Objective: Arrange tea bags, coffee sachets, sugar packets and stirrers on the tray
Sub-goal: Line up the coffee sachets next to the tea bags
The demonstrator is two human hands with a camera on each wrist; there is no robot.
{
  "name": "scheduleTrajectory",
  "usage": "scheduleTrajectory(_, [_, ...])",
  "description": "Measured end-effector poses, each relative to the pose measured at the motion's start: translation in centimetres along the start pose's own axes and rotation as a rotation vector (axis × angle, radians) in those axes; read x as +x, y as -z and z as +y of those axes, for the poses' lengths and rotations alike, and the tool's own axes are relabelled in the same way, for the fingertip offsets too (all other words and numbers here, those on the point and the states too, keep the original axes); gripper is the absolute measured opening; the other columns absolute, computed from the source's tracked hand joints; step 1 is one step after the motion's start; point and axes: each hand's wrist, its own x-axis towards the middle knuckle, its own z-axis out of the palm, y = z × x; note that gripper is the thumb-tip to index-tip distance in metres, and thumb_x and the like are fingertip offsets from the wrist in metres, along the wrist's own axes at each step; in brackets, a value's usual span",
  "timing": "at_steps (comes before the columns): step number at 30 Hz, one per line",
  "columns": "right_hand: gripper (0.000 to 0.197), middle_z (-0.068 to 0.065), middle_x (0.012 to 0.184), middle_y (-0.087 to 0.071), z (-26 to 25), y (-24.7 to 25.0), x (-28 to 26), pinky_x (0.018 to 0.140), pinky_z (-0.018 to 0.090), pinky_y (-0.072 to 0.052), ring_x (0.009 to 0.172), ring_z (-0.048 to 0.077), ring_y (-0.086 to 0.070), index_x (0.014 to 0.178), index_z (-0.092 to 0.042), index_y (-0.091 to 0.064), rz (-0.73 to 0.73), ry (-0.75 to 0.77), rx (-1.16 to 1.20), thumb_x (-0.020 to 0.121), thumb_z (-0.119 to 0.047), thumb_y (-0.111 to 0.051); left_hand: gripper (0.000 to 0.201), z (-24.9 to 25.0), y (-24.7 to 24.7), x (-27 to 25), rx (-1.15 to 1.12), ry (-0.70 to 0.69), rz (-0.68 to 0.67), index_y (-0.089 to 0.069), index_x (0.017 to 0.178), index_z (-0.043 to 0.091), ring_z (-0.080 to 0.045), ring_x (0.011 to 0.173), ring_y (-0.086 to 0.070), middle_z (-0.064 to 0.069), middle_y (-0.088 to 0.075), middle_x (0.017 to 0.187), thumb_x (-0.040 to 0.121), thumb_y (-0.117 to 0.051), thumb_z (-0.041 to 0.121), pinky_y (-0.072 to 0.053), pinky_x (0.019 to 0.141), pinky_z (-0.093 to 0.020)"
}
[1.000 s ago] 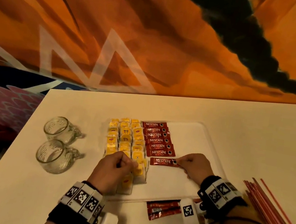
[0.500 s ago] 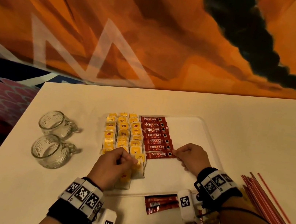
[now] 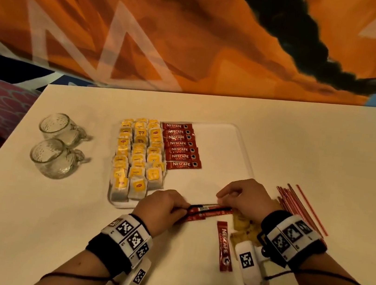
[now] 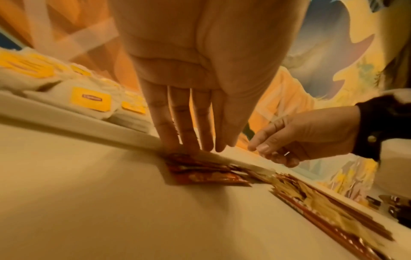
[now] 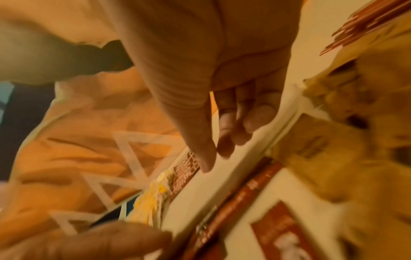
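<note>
A white tray [image 3: 237, 149] holds three columns of yellow tea bags [image 3: 138, 157] and a column of red coffee sachets [image 3: 182, 150]. Loose coffee sachets [image 3: 208, 211] lie along the tray's near edge. My left hand [image 3: 181, 211] rests straight fingers [image 4: 189, 140] on their left end [image 4: 206, 176]. My right hand [image 3: 223, 195] hovers over their right end with thumb and fingers loosely curled [image 5: 215, 158]; I see nothing in it. One more sachet [image 3: 224, 245] lies alone on the table. Yellowish sugar packets [image 3: 241, 226] sit under my right wrist. Red stirrers [image 3: 299, 207] lie to the right.
Two glass mugs [image 3: 60, 125] [image 3: 50, 158] stand left of the tray. The tray's right half is bare. A white table [image 3: 48, 219] carries everything, and a patterned orange wall rises behind it.
Both hands pulled back from the tray to the loose sachets at its near edge. The right hand let go of the sachet it added to the row; the left hand left the tea bags.
</note>
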Motion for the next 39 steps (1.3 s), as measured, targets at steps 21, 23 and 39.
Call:
scheduleTrajectory(21, [0.036,-0.017,0.099,-0.066,-0.5,-1.8,-1.7,0.077,0.025,-0.049,0.087,0.004,-0.058,0.105,-0.037,-0.071,-0.166,0.22,-0.48,0.071,-0.039,-0.08,0.063,3.3,-3.5,-3.1,0.248,0.265,0.073,-0.047,0.128,0.031,-0.018,0.113,-0.046,0.005,-0.05,0.124,0.073,-0.071,0.051,-0.042,0.091,-0.031])
scheduleTrajectory(23, [0.034,-0.015,0.094,-0.069,-0.2,-1.9,-1.7,0.075,0.025,-0.05,0.085,0.005,-0.06,0.102,-0.035,-0.07,-0.172,0.21,-0.493,0.07,-0.036,-0.081,0.055,3.7,-3.6,-2.6,0.343,0.261,0.056,-0.049,0.124,0.028,-0.021,0.113,-0.048,0.002,-0.054,0.122,0.078,-0.066,0.052,-0.04,0.088,-0.033])
scheduleTrajectory(39, [0.011,0.0,0.069,-0.069,-1.6,-0.9,-3.1,0.051,0.018,-0.047,0.052,0.005,-0.058,0.083,-0.015,-0.073,-0.128,0.169,0.26,0.075,-0.019,-0.081,0.012,4.8,-2.6,-2.3,-0.906,0.419,0.305,-0.051,0.094,0.01,-0.017,0.056,-0.045,-0.006,-0.05,0.069,0.095,-0.041,0.005,-0.043,0.057,-0.038])
